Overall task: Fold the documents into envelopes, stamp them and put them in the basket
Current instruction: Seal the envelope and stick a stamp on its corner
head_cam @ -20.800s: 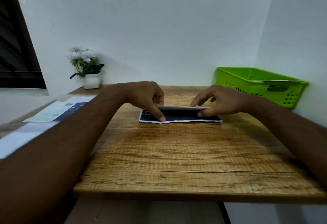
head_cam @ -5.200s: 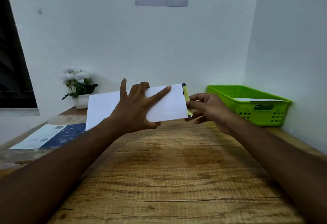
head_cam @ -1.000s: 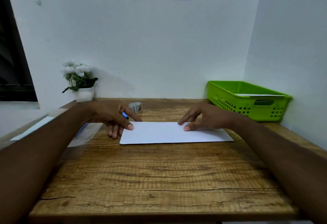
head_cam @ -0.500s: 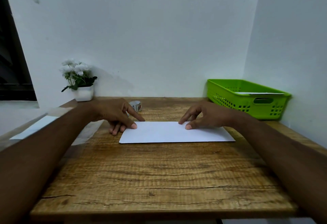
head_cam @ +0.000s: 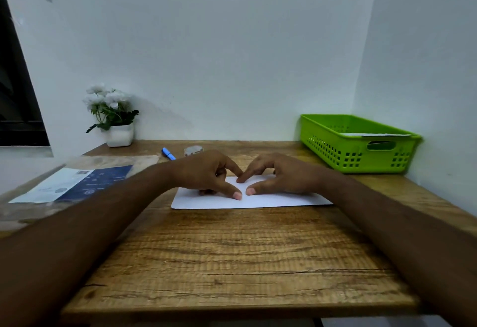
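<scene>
White envelope (head_cam: 284, 199) lies flat mid-tabletop (head_cam: 232, 254). Left hand (head_cam: 206, 171) and right hand (head_cam: 286, 175) sit side by side at its middle, thumbs and forefingers stretched out, tips pressing the paper, pinching nothing. Green basket (head_cam: 330, 146) far right, apart. Printed documents (head_cam: 77, 183) at left.

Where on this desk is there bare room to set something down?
Bare wood runs from the envelope to the near edge of the table, and in front of the basket. Crowded: back left, with pen, small roll, plant pot and document.
</scene>
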`<state>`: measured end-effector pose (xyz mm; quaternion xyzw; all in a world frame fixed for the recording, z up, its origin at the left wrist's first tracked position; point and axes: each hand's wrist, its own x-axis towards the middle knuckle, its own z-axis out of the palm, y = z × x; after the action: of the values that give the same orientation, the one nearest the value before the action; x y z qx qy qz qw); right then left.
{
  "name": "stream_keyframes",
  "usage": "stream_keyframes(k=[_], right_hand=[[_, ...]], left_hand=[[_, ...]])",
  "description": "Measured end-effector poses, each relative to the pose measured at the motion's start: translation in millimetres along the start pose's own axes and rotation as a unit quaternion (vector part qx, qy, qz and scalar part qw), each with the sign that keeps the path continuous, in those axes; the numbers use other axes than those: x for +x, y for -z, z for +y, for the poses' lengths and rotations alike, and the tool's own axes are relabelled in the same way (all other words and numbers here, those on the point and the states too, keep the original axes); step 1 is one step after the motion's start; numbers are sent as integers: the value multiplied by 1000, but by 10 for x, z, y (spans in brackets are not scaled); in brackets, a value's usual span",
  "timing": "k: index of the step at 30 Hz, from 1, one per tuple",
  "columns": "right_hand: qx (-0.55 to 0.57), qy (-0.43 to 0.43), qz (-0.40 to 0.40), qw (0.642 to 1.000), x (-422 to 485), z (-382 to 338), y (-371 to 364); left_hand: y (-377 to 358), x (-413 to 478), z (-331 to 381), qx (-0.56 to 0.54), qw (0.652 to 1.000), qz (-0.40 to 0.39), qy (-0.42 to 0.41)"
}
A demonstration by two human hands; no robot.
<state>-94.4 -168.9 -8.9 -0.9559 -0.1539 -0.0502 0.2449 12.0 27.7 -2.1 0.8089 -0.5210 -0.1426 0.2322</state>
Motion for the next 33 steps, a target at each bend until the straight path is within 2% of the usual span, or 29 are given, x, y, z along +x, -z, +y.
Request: stream_keyframes(k=[10,19,24,27,29,33], right_hand=[[4,-71,-1,997,-74,168,161],[12,-42,45,998,-86,285,185],[-21,-29,79,996,-33,278,107],[-25,-31,90,995,-7,240,60],[-33,-29,92,995,-3,207,38],[-41,-35,90,994,1,164,15]], left_hand=[[22,-25,1,7,1000,-4,6],[86,-103,-112,90,992,85,0],[157,-119,-250,250,944,214,21],[183,-119,-328,268,919,286,38],[183,-111,-356,277,912,297,58],[143,-83,-391,345,893,250,145]])
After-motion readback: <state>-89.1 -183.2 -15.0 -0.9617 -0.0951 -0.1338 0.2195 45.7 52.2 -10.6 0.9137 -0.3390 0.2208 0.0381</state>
